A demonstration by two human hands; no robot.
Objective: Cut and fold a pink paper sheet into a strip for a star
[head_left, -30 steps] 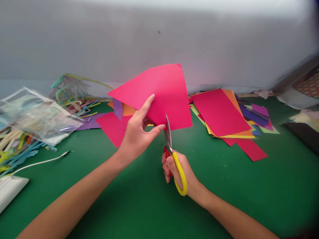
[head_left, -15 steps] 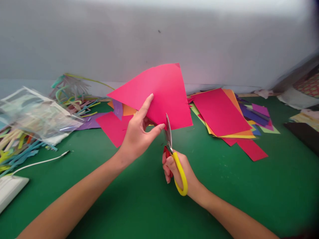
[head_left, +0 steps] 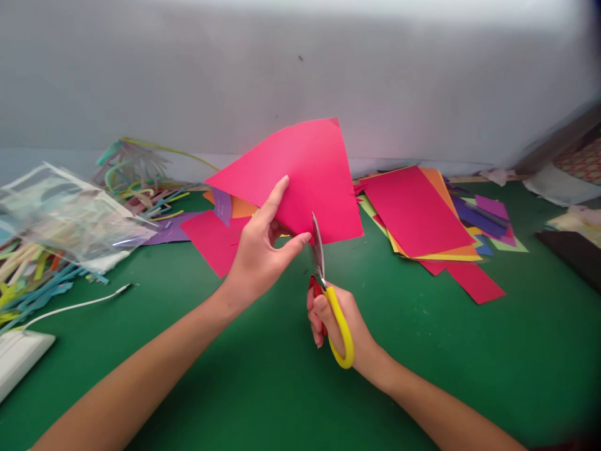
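Observation:
A sheet of pinkish-red paper (head_left: 310,169) is held up above the table in my left hand (head_left: 260,250). My left index finger and thumb show on its near face; the other fingers are mostly hidden behind it. My right hand (head_left: 345,322) is closed around a pair of scissors (head_left: 318,254), with the yellow handle loop toward me and a bit of red handle showing at the fingers. The blades point away and overlap the lower edge of the sheet, close to my left thumb tip.
On the green table (head_left: 263,376), stacked coloured paper (head_left: 417,213) lies at right and a red piece (head_left: 206,241) at left. A clear plastic bag (head_left: 79,207), paper strips (head_left: 42,269), a white cable (head_left: 75,307) and a white device (head_left: 23,357) are far left. A black object (head_left: 573,260) lies far right.
Almost nothing differs. The sheet's left corner has shifted very slightly to the right, while both hands and the scissors stay nearly in place.

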